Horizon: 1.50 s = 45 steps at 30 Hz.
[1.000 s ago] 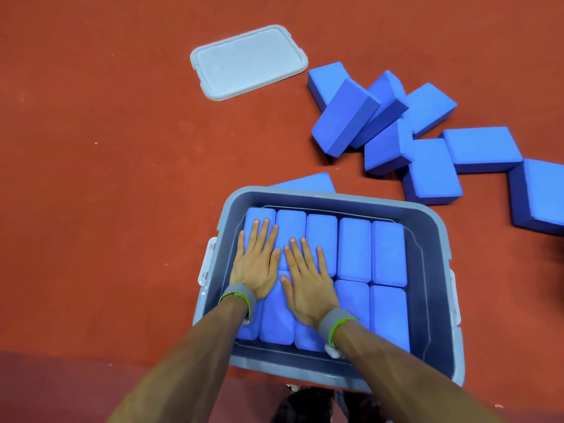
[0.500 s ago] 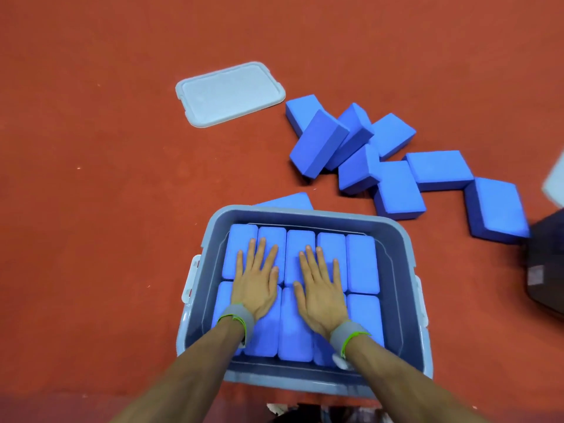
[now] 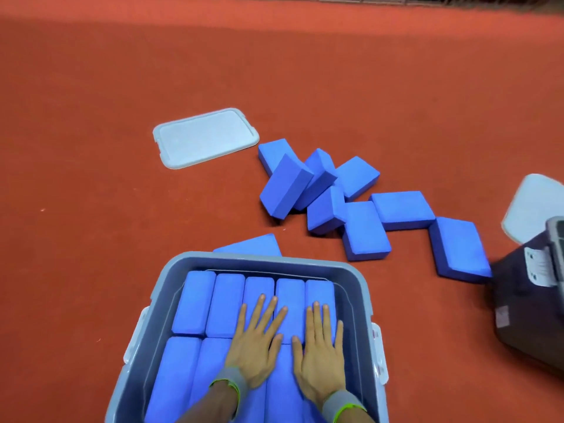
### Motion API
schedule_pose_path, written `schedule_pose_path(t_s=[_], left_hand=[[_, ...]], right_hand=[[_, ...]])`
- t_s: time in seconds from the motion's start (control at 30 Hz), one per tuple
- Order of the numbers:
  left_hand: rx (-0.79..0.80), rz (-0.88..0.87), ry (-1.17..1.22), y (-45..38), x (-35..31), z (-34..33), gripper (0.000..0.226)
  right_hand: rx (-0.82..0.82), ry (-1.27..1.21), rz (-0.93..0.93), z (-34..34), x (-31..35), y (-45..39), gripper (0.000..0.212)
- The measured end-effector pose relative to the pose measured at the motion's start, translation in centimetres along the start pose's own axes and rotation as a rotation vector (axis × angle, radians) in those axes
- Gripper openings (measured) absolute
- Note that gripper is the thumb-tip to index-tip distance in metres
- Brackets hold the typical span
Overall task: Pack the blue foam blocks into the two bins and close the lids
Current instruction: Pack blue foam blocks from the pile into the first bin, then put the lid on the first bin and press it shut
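A grey bin (image 3: 171, 288) sits right in front of me, filled with two rows of blue foam blocks (image 3: 195, 303) standing on edge. My left hand (image 3: 256, 343) and my right hand (image 3: 320, 349) lie flat, fingers spread, on the blocks in the bin's right half. Several loose blue blocks (image 3: 363, 230) are heaped on the red floor beyond the bin. One more block (image 3: 250, 245) lies just behind the bin's far rim. A pale grey lid (image 3: 204, 137) rests on the floor farther back to the left.
At the right edge stands a second, dark bin (image 3: 531, 303) with a white latch, only partly in view. A second pale lid (image 3: 537, 206) lies behind it. Red floor stretches all around; a fence base runs along the top edge.
Both hands have slid rightward across the packed blocks, staying flat. The view has tilted up and right, bringing the second bin and lid into sight.
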<state>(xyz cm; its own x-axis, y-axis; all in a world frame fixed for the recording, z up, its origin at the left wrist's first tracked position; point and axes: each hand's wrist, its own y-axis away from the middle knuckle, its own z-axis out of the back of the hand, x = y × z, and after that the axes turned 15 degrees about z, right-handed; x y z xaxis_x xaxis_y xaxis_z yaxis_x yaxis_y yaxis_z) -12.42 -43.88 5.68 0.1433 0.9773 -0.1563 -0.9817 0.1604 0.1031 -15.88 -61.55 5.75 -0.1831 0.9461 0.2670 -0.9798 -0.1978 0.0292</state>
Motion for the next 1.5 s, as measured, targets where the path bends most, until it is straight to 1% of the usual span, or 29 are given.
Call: schedule_pose_path(t_s=[0.1,0.17,0.23,0.37,0.5,0.57,0.67,0.73,0.77,0.87,0.93,1.03,1.17,1.23,1.33,1.4,1.47,1.5], left_hand=[[0.011,-0.004,-0.024,0.4,0.4,0.1,0.059],[0.003,0.010,-0.046,0.0,0.6,0.5,0.058],[0.026,0.015,-0.063,-0.5,0.9,1.2,0.056],[-0.003,0.100,-0.074,-3.0,2.9,4.0,0.053],[-0.071,0.122,-0.078,-8.0,6.0,8.8,0.052],[-0.127,0.123,-0.074,-10.4,8.5,11.3,0.053],[-0.167,0.161,-0.047,-14.5,13.1,15.5,0.055],[-0.187,0.172,-0.020,-16.6,14.7,17.6,0.056],[-0.183,0.186,-0.020,-17.7,16.2,18.4,0.057],[-0.157,0.190,0.009,-23.2,23.7,19.7,0.060],[-0.175,0.165,-0.018,-25.4,25.5,20.6,0.061],[-0.165,0.126,-0.043,-30.3,30.7,19.5,0.061],[-0.105,0.149,-0.034,-37.5,38.0,15.3,0.060],[-0.078,0.154,-0.033,-39.4,39.6,14.0,0.061],[-0.022,0.206,0.007,-43.0,42.8,9.9,0.061],[0.024,0.249,0.019,-45.2,45.0,7.2,0.061],[0.027,0.292,0.017,-47.5,46.9,4.3,0.061],[0.040,0.307,0.012,-48.5,47.6,2.8,0.062]], right_hand=[[0.011,-0.028,-0.011,-0.4,0.5,-0.3,0.071],[-0.039,-0.018,0.042,-0.6,0.4,-1.2,0.073],[-0.064,-0.004,0.095,-0.6,0.1,-1.7,0.071],[-0.050,-0.007,0.228,1.9,1.1,-5.1,0.071],[-0.089,-0.007,0.300,5.8,3.5,-10.5,0.071],[-0.125,-0.001,0.347,7.2,5.0,-13.5,0.071],[-0.138,-0.040,0.380,8.4,7.9,-19.4,0.070],[-0.160,-0.079,0.388,9.3,9.1,-22.6,0.071],[-0.149,-0.103,0.390,9.5,10.4,-24.6,0.072],[-0.101,-0.146,0.356,8.3,16.6,-33.2,0.072],[-0.084,-0.135,0.363,8.5,18.4,-36.5,0.074],[-0.050,-0.139,0.375,5.4,21.7,-43.5,0.075],[-0.003,-0.205,0.311,-0.8,24.5,-52.9,0.074],[0.010,-0.240,0.279,-2.4,24.9,-55.5,0.077],[0.051,-0.330,0.221,-6.2,25.1,-60.3,0.075],[0.070,-0.372,0.193,-9.0,24.9,-63.6,0.077],[0.092,-0.340,0.196,-11.8,24.8,-66.2,0.077],[0.119,-0.273,0.204,-13.2,24.6,-67.4,0.075]])
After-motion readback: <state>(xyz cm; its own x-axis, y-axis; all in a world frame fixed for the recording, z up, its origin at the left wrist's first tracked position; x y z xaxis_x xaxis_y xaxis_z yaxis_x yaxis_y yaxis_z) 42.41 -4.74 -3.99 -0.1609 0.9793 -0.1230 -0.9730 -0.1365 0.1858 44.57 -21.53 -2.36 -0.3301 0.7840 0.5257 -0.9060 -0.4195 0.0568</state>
